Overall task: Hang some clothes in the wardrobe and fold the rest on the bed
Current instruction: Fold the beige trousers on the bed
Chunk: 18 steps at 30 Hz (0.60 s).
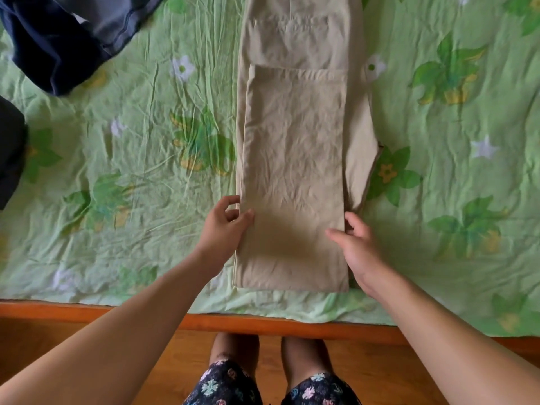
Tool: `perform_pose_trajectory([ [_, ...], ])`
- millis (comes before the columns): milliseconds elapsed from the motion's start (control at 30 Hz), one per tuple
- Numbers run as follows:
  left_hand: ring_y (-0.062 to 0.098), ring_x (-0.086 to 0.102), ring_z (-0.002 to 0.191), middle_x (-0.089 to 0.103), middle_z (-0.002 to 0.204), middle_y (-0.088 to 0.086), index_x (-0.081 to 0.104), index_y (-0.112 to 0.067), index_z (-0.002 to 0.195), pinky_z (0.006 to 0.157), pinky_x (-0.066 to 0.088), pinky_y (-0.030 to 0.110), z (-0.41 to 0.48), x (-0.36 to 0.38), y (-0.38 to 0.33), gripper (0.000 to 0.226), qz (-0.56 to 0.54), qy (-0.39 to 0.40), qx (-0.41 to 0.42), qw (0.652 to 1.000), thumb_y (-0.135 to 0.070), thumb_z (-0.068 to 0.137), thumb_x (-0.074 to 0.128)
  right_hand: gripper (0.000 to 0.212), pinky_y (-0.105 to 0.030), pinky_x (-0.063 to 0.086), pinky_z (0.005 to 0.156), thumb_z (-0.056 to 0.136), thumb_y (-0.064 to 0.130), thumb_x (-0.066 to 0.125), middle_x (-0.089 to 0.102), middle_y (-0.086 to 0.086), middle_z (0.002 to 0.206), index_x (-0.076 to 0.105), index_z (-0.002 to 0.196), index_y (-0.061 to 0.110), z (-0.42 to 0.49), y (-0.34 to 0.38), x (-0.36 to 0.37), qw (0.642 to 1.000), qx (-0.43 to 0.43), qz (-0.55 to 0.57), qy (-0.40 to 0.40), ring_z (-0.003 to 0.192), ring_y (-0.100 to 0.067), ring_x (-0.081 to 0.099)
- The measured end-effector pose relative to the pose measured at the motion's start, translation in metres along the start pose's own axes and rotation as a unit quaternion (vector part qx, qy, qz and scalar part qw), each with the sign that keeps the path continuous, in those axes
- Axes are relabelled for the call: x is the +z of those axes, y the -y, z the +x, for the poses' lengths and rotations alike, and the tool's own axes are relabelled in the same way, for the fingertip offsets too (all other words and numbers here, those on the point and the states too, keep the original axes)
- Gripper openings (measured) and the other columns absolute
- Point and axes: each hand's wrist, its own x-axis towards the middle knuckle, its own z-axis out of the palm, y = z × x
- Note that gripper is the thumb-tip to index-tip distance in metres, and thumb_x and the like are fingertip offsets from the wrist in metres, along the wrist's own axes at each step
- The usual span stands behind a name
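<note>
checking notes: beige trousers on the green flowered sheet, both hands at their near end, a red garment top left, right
No: in the head view the garment top left is dark blue, not red; the beige trousers, green flowered sheet, left hand and right hand are as stated.

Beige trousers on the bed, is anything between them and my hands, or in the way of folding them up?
Nothing visible. The left hand and right hand hold the beige trousers by their side edges, and only bare green sheet lies beside them. The dark clothes lie apart at the far left.

On bed point(131, 171): trousers point(295, 159) centre, other clothes point(52, 45) far left.
</note>
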Motion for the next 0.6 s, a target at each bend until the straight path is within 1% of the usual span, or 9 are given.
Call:
perform_pose_trajectory([
  [100,0.014,0.075,0.081,0.077,0.097,-0.001,0.064,-0.030,0.109,0.064,0.058,0.024,0.025,0.010,-0.025,0.017,0.000,-0.032,0.041,0.999,-0.020,0.096,0.067,0.051,-0.031,0.051,0.091,0.092,0.013,0.070,0.066,0.000,0.112,0.052,0.140,0.020,0.031,0.032,0.010,0.998,-0.009,0.060,-0.034,0.100,-0.013,0.066],
  [233,0.004,0.065,0.061,0.072,0.075,-0.014,0.068,-0.028,0.097,0.051,0.051,0.022,0.056,0.024,-0.065,0.012,0.023,-0.093,0.082,0.992,-0.017,0.095,0.064,0.057,-0.028,0.047,0.089,0.096,0.022,0.066,0.060,0.006,0.122,0.045,0.149,0.017,0.070,0.077,0.017,0.998,-0.035,0.028,-0.047,0.104,-0.013,0.061],
  [333,-0.003,0.064,0.062,0.070,0.073,-0.019,0.068,-0.030,0.090,0.053,0.049,0.016,0.065,0.025,-0.090,0.019,0.044,-0.107,0.119,0.986,-0.012,0.093,0.063,0.027,-0.023,0.056,0.071,0.094,0.014,0.065,0.068,0.021,0.083,0.061,0.121,0.009,0.074,0.104,0.016,0.995,-0.074,-0.006,-0.062,0.078,0.003,0.068],
  [367,-0.004,0.064,0.065,0.070,0.076,-0.019,0.068,-0.031,0.091,0.056,0.049,0.015,0.067,0.023,-0.098,0.019,0.050,-0.110,0.129,0.984,-0.012,0.093,0.063,0.020,-0.037,0.046,0.093,0.093,0.013,0.065,0.070,0.011,0.093,0.059,0.112,0.009,0.073,0.112,0.016,0.994,-0.084,-0.009,-0.067,0.088,0.002,0.065],
  [400,-0.004,0.064,0.067,0.070,0.080,-0.018,0.068,-0.031,0.092,0.057,0.049,0.014,0.069,0.020,-0.105,0.020,0.051,-0.113,0.139,0.982,-0.012,0.093,0.063,0.016,-0.043,0.055,0.079,0.093,0.013,0.065,0.071,-0.004,0.096,0.059,0.107,0.010,0.070,0.119,0.016,0.993,-0.100,-0.014,-0.068,0.089,-0.015,0.066],
  [433,-0.004,0.064,0.068,0.070,0.083,-0.015,0.067,-0.031,0.094,0.057,0.050,0.014,0.071,0.018,-0.112,0.020,0.050,-0.117,0.146,0.981,-0.012,0.094,0.063,0.012,-0.041,0.048,0.065,0.092,0.015,0.065,0.067,-0.015,0.100,0.060,0.103,0.012,0.069,0.127,0.016,0.990,-0.118,-0.024,-0.067,0.091,-0.029,0.064],
  [467,-0.004,0.064,0.066,0.070,0.085,-0.013,0.067,-0.031,0.096,0.055,0.049,0.015,0.074,0.015,-0.119,0.019,0.047,-0.121,0.151,0.980,-0.012,0.094,0.063,0.011,-0.044,0.051,0.067,0.091,0.017,0.064,0.066,-0.019,0.101,0.060,0.101,0.013,0.071,0.133,0.015,0.988,-0.137,-0.032,-0.068,0.089,-0.035,0.062],
  [533,-0.005,0.061,0.058,0.068,0.086,-0.012,0.065,-0.031,0.096,0.048,0.047,0.016,0.081,0.011,-0.128,0.023,0.045,-0.126,0.151,0.980,-0.008,0.094,0.062,0.006,-0.032,0.045,0.060,0.092,0.019,0.063,0.069,-0.011,0.089,0.060,0.095,0.022,0.080,0.143,0.013,0.984,-0.156,-0.052,-0.072,0.072,-0.027,0.064],
  [600,-0.005,0.063,0.056,0.070,0.090,-0.009,0.065,-0.027,0.103,0.046,0.046,0.016,0.088,0.010,-0.132,0.030,0.046,-0.120,0.128,0.983,-0.001,0.091,0.059,0.020,-0.022,0.044,0.060,0.092,0.017,0.062,0.066,0.008,0.087,0.055,0.100,0.034,0.090,0.144,0.012,0.983,-0.144,-0.082,-0.083,0.074,-0.011,0.062],
])
